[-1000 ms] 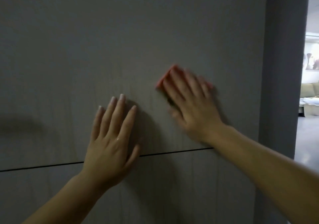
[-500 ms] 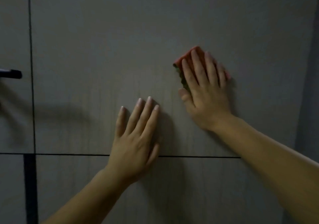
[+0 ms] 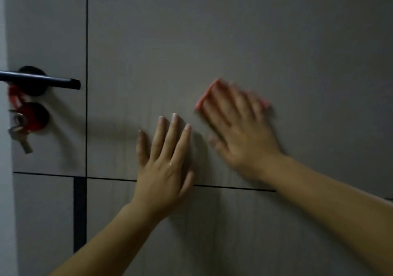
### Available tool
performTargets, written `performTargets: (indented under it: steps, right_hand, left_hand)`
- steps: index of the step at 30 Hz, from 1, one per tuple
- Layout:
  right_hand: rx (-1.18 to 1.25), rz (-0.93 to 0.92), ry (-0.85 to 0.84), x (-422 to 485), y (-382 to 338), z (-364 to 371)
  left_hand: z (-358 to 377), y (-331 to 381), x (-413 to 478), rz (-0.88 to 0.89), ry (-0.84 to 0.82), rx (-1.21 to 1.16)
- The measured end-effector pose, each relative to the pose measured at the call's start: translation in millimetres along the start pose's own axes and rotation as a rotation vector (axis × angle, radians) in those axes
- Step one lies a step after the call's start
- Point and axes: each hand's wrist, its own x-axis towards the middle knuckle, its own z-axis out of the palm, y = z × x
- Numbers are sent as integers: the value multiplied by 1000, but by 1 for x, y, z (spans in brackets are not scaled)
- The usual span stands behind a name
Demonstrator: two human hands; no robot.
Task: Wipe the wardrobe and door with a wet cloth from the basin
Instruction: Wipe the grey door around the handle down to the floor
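Observation:
A grey wood-grain door (image 3: 212,31) with thin dark grooves fills the view. My right hand (image 3: 240,127) lies flat with straight fingers on a pink-red cloth (image 3: 205,96) and presses it against the door; the hand is blurred by motion. Only the cloth's left edge and a sliver at the right show from under the fingers. My left hand (image 3: 165,161) rests flat on the door just left of and below the right hand, fingers spread and straight, holding nothing.
A black lever handle (image 3: 42,81) sticks out at the left edge. Below it a bunch of keys (image 3: 20,133) on a red strap hangs from the lock. A horizontal groove (image 3: 234,188) crosses the door under my hands.
The view has swung left, bringing the handle and keys into sight. My right hand with the cloth has slid left and down, closer to my left hand, which stays on the door.

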Motion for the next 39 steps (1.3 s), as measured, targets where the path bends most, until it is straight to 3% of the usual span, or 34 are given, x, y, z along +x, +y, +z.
performTargets:
  steps: [2, 4, 8, 10, 14, 16, 22, 28, 35, 39]
  right_hand:
    - [-7, -217, -59, -13, -7, 1]
    - [-26, -241, -42, 1, 5, -1]
    - [25, 153, 18, 52, 9, -10]
    - [42, 190, 35, 52, -19, -7]
    - [6, -230, -31, 18, -60, 5]
    - [-2, -292, -16, 26, -52, 3]
    - [11, 110, 20, 69, -65, -4]
    - [4, -321, -28, 54, -107, 8]
    - [38, 6, -9, 129, -127, -6]
    - [23, -360, -6, 82, -165, 16]
  left_hand:
    - [-8, -13, -6, -37, 7, -26]
    - [-13, -33, -11, -121, 25, -7]
    - [-16, -68, -16, -179, 19, 49]
    - [-14, -73, -19, -147, 31, 60]
    - [-18, -83, -24, -89, 42, 29]
    - [-19, -92, -31, -78, 43, 13]
    - [-17, -117, -54, -216, 73, 26]
    - [-25, -128, -59, -157, 47, -7]
    - [-28, -149, -88, -264, 72, 10]
    - [-27, -159, -105, -247, 64, -14]
